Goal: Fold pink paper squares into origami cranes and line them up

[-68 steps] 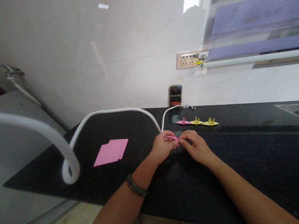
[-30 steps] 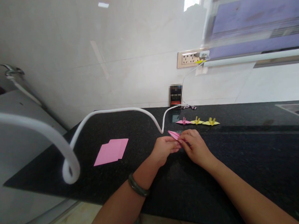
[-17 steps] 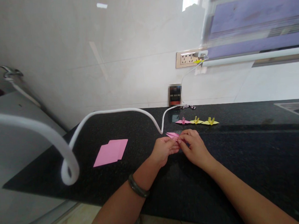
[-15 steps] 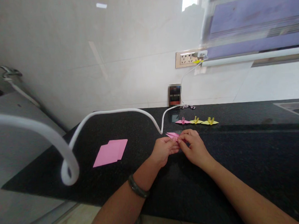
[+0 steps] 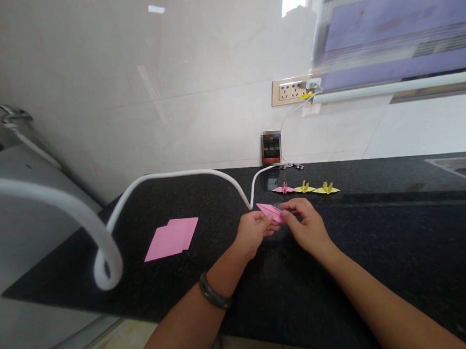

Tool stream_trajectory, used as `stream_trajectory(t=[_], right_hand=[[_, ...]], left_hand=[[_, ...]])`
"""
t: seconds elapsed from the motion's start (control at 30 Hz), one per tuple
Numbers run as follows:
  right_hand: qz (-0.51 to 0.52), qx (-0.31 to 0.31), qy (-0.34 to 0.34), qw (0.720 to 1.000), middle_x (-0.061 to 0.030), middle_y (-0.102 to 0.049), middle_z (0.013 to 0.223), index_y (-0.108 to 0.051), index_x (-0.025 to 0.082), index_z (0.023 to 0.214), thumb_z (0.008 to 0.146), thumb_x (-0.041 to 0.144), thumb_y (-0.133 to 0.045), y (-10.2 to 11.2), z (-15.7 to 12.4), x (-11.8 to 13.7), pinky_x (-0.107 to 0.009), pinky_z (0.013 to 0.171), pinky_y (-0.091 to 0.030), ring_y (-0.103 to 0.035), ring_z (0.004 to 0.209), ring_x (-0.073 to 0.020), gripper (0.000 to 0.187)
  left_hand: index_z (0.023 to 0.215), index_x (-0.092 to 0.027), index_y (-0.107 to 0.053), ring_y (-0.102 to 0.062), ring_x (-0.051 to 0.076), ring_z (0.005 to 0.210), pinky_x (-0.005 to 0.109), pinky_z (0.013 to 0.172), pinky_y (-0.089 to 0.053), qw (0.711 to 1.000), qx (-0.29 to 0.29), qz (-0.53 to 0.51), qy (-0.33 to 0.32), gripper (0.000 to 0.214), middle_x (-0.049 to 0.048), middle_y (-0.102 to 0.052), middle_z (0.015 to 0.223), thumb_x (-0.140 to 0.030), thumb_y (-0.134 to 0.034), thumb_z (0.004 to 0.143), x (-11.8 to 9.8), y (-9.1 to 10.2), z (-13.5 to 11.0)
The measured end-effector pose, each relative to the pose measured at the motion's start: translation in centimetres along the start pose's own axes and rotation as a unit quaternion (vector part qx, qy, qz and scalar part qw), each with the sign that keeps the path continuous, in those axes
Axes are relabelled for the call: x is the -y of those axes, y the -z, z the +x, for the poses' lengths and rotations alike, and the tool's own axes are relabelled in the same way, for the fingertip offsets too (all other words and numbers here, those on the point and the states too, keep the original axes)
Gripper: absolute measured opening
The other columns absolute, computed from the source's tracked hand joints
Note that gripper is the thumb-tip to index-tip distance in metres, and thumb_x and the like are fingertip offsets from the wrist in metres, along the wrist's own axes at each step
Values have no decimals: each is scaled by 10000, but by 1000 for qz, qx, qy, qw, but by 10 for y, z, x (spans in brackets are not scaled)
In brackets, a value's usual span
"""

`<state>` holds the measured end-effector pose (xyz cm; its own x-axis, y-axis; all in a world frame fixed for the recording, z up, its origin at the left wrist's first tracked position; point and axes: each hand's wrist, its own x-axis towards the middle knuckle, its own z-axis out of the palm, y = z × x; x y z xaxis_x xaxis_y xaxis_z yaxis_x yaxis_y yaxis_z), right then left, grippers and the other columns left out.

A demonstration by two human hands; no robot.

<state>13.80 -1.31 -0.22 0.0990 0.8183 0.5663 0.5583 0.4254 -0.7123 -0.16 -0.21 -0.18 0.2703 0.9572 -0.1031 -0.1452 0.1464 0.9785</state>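
A small folded pink paper piece [image 5: 270, 211] is pinched between both my hands just above the black countertop [image 5: 379, 239]. My left hand [image 5: 253, 233] grips its near left side, with a dark bracelet on that wrist. My right hand [image 5: 307, 228] holds its right end with fingertips. Most of the piece's right part is hidden by my fingers.
Flat pink paper sheets [image 5: 172, 237] lie to the left. A pink paper crane [image 5: 284, 189] and two yellow cranes [image 5: 315, 188] stand in a row behind my hands. A white cable [image 5: 177, 173] loops across the counter. A wall socket [image 5: 291, 91] and a sink edge [image 5: 457, 165] lie beyond.
The pink piece has been turned and lifted slightly, so more of its pointed left flap shows. My right fingers shifted along it; both hands stayed in about the same spot.
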Motion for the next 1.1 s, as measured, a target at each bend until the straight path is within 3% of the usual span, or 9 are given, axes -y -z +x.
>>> stream_trajectory(t=[0.1, 0.27, 0.5, 0.63, 0.73, 0.83, 0.97, 1.03, 1.1], right_hand=[[81, 33, -93, 992, -54, -602, 866, -582, 176, 962, 745, 331, -484, 2, 4, -6, -287, 618, -420, -538, 728, -161, 285], [151, 160, -140, 965, -3, -587, 590, -636, 147, 740, 724, 376, -502, 5, 4, -7, -222, 452, -365, -479, 484, -104, 266], [236, 146, -180, 944, -6, -579, 573, -591, 146, 751, 705, 356, -541, -5, -2, -7, -226, 464, -422, -502, 467, -97, 220], [307, 112, -220, 919, -33, -623, 647, -586, 151, 774, 682, 355, -576, -10, -4, -5, -260, 567, -466, -576, 575, -125, 224], [341, 114, -237, 903, -47, -637, 699, -588, 151, 775, 656, 343, -609, -10, -5, -3, -275, 606, -476, -595, 625, -137, 227], [326, 135, -207, 912, -58, -632, 742, -584, 150, 807, 679, 328, -589, -9, -5, 0, -292, 631, -479, -592, 668, -147, 219], [222, 91, -84, 967, -73, -580, 917, -494, 196, 1034, 689, 279, -582, -2, -2, 2, -298, 632, -481, -555, 802, -171, 365], [157, 62, -15, 986, -83, -528, 1009, -446, 223, 1099, 683, 254, -588, 3, 0, 2, -303, 624, -482, -528, 854, -183, 441], [100, 69, 56, 991, -77, -518, 999, -513, 225, 1014, 706, 227, -559, 6, 1, 2, -311, 642, -475, -518, 862, -184, 311]], left_hand=[[763, -107, -559, -589, 126, 611, 218, 548, -431, 998, 32, 50, -8, 227, 73, -611, 690, -324, -554, 696, 0, 3, 1], [857, -138, -547, -575, 105, 593, 200, 531, -428, 992, 45, 113, -37, 237, 50, -607, 701, -333, -491, 735, 3, 5, 4], [995, -157, -549, -515, 85, 539, 195, 514, -404, 986, -1, 113, -123, 324, 11, -582, 658, -327, -504, 722, 6, 4, 6], [876, -128, -583, -520, 100, 570, 206, 538, -403, 979, -70, 120, -148, 278, 29, -592, 665, -319, -566, 675, 7, 4, 7], [809, -128, -597, -542, 116, 634, 219, 597, -420, 976, -62, 133, -163, 231, 47, -612, 733, -304, -583, 660, 7, 4, 8], [805, -134, -589, -559, 126, 658, 225, 607, -427, 979, -36, 132, -149, 217, 46, -617, 746, -310, -557, 683, 6, 4, 7], [838, -153, -575, -557, 127, 590, 224, 537, -418, 978, -31, 168, -123, 226, 30, -600, 687, -330, -482, 734, 0, 7, 5], [818, -174, -603, -540, 126, 594, 231, 570, -414, 957, -33, 243, -156, 199, 21, -593, 664, -310, -485, 732, -4, 9, 3], [799, -198, -632, -539, 144, 705, 242, 657, -409, 932, -35, 298, -203, 164, 28, -609, 741, -275, -521, 706, -7, 10, 0]])
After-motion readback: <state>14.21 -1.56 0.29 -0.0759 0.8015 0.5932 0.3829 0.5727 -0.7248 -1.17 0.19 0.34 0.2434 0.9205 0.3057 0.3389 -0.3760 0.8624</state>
